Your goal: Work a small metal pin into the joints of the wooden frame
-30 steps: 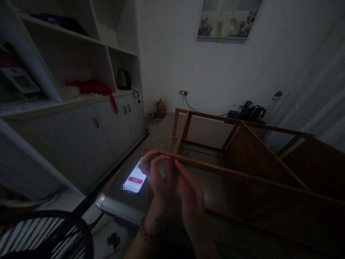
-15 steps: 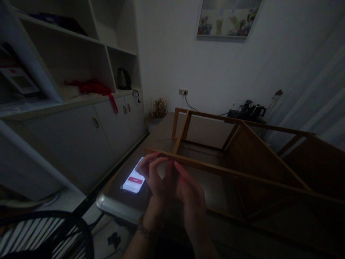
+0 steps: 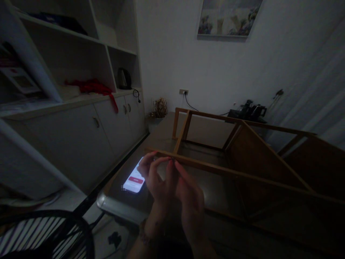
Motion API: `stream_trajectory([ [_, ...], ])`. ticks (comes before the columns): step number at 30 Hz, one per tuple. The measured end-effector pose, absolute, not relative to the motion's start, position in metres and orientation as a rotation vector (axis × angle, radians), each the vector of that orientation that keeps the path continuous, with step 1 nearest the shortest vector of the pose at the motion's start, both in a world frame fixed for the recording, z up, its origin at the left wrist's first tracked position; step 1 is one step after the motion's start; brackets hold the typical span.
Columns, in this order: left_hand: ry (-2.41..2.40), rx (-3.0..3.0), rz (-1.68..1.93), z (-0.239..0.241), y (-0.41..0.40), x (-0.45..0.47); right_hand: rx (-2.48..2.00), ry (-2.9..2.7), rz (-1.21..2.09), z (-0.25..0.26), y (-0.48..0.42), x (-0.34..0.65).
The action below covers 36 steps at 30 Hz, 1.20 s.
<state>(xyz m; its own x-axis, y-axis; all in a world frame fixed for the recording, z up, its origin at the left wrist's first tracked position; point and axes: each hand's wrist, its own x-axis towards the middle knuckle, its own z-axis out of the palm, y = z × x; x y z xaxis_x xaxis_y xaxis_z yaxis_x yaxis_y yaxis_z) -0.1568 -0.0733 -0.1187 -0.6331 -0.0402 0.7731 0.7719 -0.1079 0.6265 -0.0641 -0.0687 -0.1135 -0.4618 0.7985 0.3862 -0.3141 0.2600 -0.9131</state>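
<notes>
A wooden rack frame [image 3: 212, 168] lies on its side on the brown table [image 3: 161, 135]. Both my hands meet at its near rail, close to where a crossbar joins. My left hand [image 3: 159, 178] has its fingers curled and pinched at the rail, around a tiny dark thing too small to name. Right beside it, my right hand [image 3: 190, 196] is closed too, its fingertips touching the same spot. Partly behind my left fingers, a lit phone [image 3: 134, 183] with a red button on its screen lies on the table.
White shelves [image 3: 107, 68] with a kettle [image 3: 124, 78] and red cloth [image 3: 93, 87] stand at the left. A black slatted chair [image 3: 45, 233] is at lower left. Another dark kettle [image 3: 258, 111] stands behind the rack. A dried plant [image 3: 159, 107] is at the table's far corner.
My hands stay at the same spot on the rail, with only a slight shift of the fingers and wrists. The rack and phone have not moved.
</notes>
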Motion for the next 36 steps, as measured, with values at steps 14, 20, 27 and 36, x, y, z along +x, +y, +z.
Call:
stream_trajectory([
  [14, -1.593, -0.782, -1.821, -0.116, -0.072, -0.153, -0.492, -1.518, 1.351, -0.112, -0.070, -0.066],
  [20, -1.551, -0.803, -1.753, -0.114, -0.069, -0.154, -0.513, -1.557, 1.361, -0.111, -0.071, -0.065],
  [27, -1.485, -0.800, -1.714, -0.113, -0.064, -0.157, -0.456, -1.439, 1.503, -0.115, -0.068, -0.068],
  [36, -1.525, -0.730, -1.747, -0.108, -0.063, -0.153, -0.442, -1.315, 1.662, -0.122, -0.063, -0.077],
])
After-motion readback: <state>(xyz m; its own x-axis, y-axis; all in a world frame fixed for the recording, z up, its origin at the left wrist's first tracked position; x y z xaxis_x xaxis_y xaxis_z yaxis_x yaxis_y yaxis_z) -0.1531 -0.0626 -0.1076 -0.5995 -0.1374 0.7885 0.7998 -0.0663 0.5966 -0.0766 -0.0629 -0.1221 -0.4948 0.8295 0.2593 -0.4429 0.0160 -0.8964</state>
